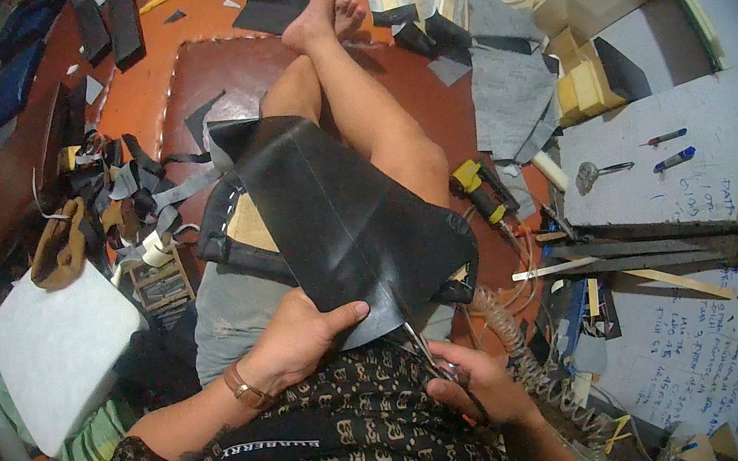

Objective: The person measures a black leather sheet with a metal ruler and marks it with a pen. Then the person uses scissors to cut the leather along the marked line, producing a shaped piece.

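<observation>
A wide sheet of black leather-like material (325, 199) lies across my lap and legs. Its near edge is pinched by my left hand (299, 336), the thumb on top and the fingers underneath, out of sight. In my right hand (482, 381) is a pair of scissors (418, 343), the blades pointing away from me at the sheet's near edge. A faint line runs along the sheet toward the blades. Under the sheet, on my lap, sits a black-edged padded piece (235, 237) with a tan inner panel; the sheet hides most of it.
A yellow-and-black tool (476, 189) lies right of my leg, near a coiled air hose (505, 329). Further right stands a white worktop (614, 192) with pens. On the left are a white padded board (69, 346) and a heap of scraps (140, 185).
</observation>
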Motion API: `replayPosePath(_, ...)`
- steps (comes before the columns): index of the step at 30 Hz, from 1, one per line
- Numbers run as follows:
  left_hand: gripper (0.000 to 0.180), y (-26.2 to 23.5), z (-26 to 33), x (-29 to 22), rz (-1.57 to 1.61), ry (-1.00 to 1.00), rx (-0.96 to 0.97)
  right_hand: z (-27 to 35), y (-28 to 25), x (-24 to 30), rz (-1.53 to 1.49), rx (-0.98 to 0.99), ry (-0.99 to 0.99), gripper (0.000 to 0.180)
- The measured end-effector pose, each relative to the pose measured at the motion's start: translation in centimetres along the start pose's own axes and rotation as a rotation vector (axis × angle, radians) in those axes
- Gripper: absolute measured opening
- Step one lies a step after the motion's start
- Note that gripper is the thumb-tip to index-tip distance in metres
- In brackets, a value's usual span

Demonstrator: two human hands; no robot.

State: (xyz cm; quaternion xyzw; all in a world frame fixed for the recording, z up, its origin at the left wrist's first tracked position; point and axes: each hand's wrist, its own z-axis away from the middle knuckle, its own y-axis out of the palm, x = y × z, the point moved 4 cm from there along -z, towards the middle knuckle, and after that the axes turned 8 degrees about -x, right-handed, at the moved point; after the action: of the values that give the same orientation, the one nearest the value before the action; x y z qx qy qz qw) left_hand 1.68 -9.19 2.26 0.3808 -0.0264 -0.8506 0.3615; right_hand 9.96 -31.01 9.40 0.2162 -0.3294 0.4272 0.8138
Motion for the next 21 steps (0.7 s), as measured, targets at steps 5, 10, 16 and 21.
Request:
replayPosePath(5, 0.042, 0.3, 0.0, 0.1, 0.04, 0.02, 0.007, 0.3, 0.0, -0.4, -0.047, -0.02, 0.022, 0.049)
replayPosePath(10, 0.045, 0.0, -0.1, 0.4, 0.009, 0.022, -0.007, 0.6, 0.3, 0.9, -0.005, -0.04, 0.047, 0.045)
replayPosePath(16, 0.047, 0.3, 0.1, 0.1, 0.055, -0.007, 0.021, 0.5, -0.1, -1.3, 0.019, -0.062, 0.005, 0.042)
replayPosePath(21, 0.047, 0.2, -0.1, 0.4, 0.066, 0.023, 0.021, 0.6, 0.1, -0.8, -0.013, -0.083, 0.094, 0.041)
